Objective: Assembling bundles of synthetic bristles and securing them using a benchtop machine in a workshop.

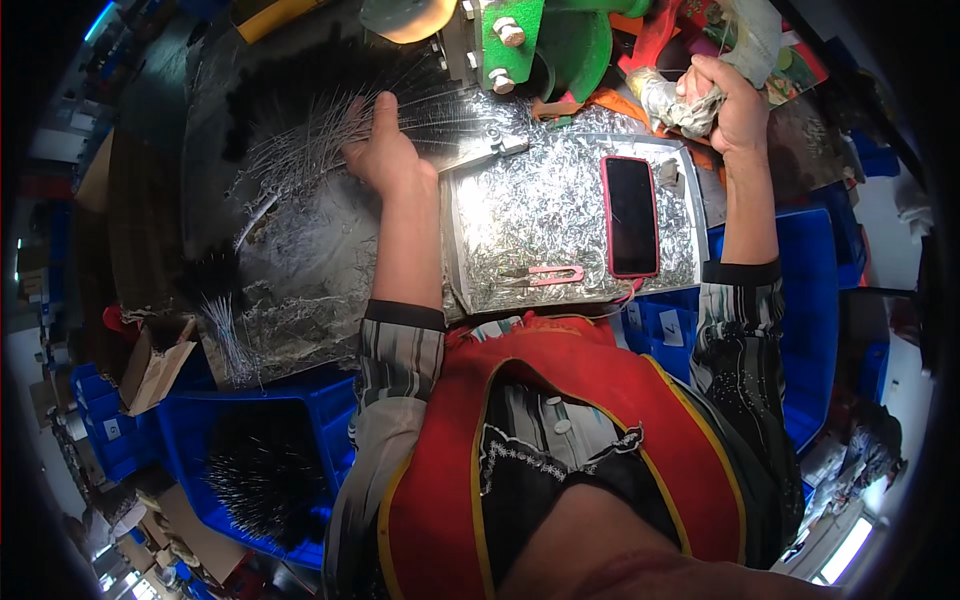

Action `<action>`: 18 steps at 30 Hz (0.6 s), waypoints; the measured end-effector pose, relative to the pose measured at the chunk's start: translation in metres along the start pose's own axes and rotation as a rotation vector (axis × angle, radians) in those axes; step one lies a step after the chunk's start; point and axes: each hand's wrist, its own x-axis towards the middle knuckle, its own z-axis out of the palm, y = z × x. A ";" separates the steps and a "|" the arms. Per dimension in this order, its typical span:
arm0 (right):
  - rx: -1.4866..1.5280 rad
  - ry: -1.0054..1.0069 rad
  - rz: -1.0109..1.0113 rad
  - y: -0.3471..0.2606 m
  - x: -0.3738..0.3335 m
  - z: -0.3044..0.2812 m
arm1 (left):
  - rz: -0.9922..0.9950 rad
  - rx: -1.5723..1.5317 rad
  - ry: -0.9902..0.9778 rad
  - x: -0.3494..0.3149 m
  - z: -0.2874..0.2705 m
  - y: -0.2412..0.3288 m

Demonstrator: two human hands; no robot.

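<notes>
My left hand [390, 155] is among a spread of thin wire stems [300, 150], its thumb raised and its other fingers mostly hidden, closed around some of them. Dark, bushy bristles [290, 85] show beyond the stems, like wire-stemmed brushes. More wires fan out to the right of that hand, toward a flat metal bar [485, 155]. At the upper right my right hand [735, 105] is wrapped round a handle bound in whitish cloth [680, 105]. This handle is beside a green bolted machine [515, 45].
A shallow tray [455, 255] covered with shiny metal clippings holds a phone [632, 215] and pink-handled thread snips [555, 275]. Another wire bundle [230, 335] lies at the table's left front. Blue bins [335, 425] stand below, one with dark bristly brushes [265, 470].
</notes>
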 end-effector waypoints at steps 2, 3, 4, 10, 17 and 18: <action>0.001 -0.038 0.068 -0.006 0.004 0.000 | 0.018 0.019 0.030 0.003 -0.002 -0.001; -0.023 -0.073 0.084 -0.011 0.005 0.001 | 0.028 0.024 0.024 0.004 -0.004 -0.002; -0.026 -0.066 0.084 -0.017 0.005 -0.001 | 0.029 0.026 0.009 0.004 -0.002 -0.003; 0.064 0.021 -0.161 0.005 -0.010 0.013 | 0.000 0.012 0.027 0.002 -0.003 0.002; 0.112 0.025 0.065 0.019 -0.007 -0.001 | -0.124 0.048 -0.313 0.006 -0.019 0.006; 0.056 -0.016 0.036 0.012 -0.002 -0.003 | -0.128 0.057 -0.314 0.005 -0.023 0.007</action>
